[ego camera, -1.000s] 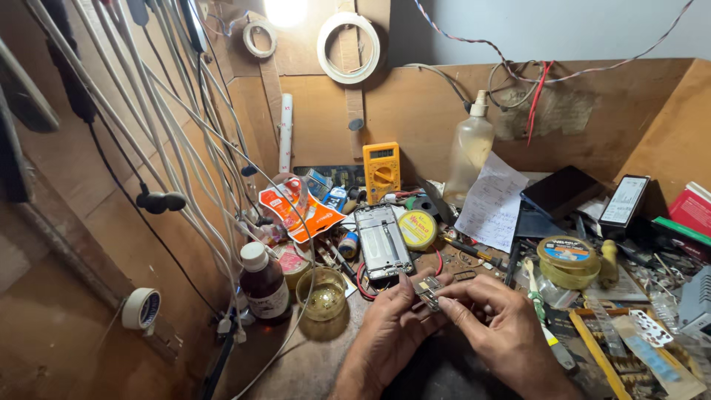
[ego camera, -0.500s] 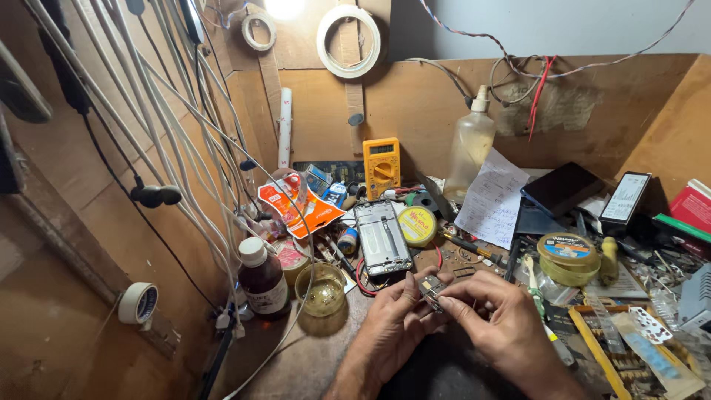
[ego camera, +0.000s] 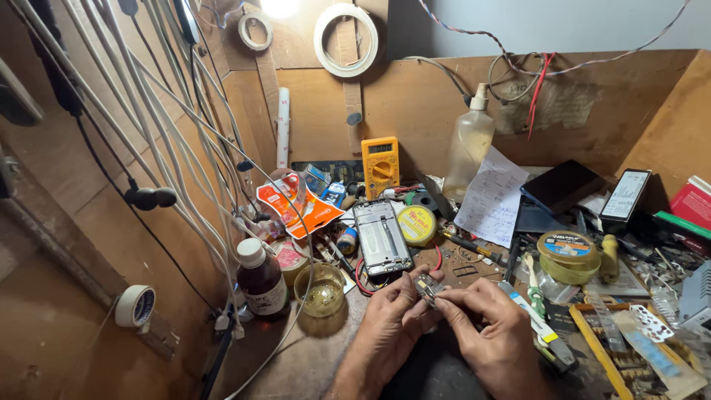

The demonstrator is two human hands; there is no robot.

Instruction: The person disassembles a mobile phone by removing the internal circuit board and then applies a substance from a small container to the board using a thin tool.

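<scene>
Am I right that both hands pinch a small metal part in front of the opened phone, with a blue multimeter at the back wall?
Not quite: the multimeter is yellow, not blue, as the head view shows. Both hands, left hand and right hand, do pinch the small metal part before the opened phone.

We see a brown wooden back panel (ego camera: 415, 111) boxing in the worktop (ego camera: 311, 355), a pale wall (ego camera: 563, 26) above it, a glowing lamp (ego camera: 280, 6) overhead, and white cables (ego camera: 159, 141) hanging at left.

small part (ego camera: 428, 287): mostly hidden by fingers | red box (ego camera: 695, 201): cut off right
</scene>
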